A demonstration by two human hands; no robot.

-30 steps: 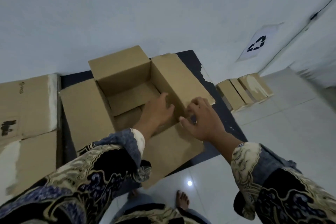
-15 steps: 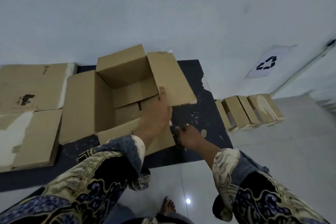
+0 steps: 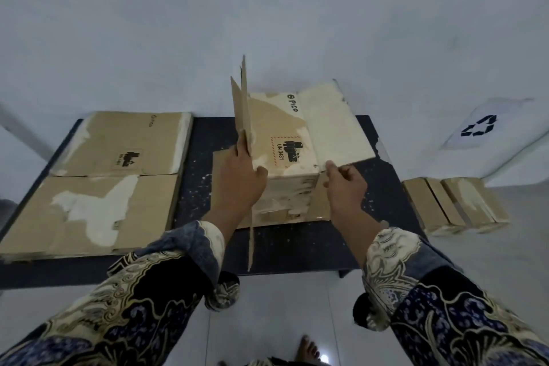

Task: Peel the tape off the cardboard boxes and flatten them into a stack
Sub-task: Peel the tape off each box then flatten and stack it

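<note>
My left hand (image 3: 237,184) gripped the cardboard box's (image 3: 285,151) upright flap (image 3: 244,116); my right hand (image 3: 346,187) pinched its right corner. Box sat on dark mat (image 3: 202,140), flattened boxes (image 3: 118,178) left.

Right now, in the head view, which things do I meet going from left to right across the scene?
Flattened cardboard stack → left hand gripping an upright flap → box with UN 3481 label → right hand → three small boxes → recycling sign.
</note>
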